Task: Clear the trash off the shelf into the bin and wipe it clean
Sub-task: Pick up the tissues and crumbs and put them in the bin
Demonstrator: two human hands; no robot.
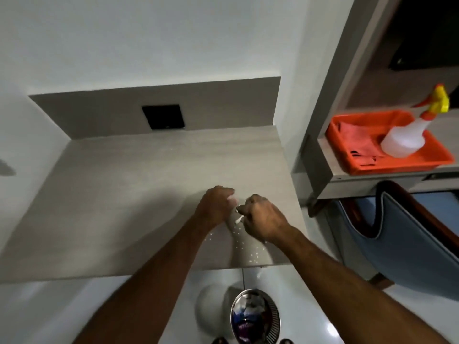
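Presently both hands work close together over the shelf: left hand cupped shut as catcher, right hand pinching a white scrap. Crumbs lie just beneath; bin stands below them, ready.

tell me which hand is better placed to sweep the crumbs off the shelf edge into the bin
Probably the right hand: it hovers directly above the white crumbs near the shelf front edge, with the open bin below. The left hand sits farther back and left.
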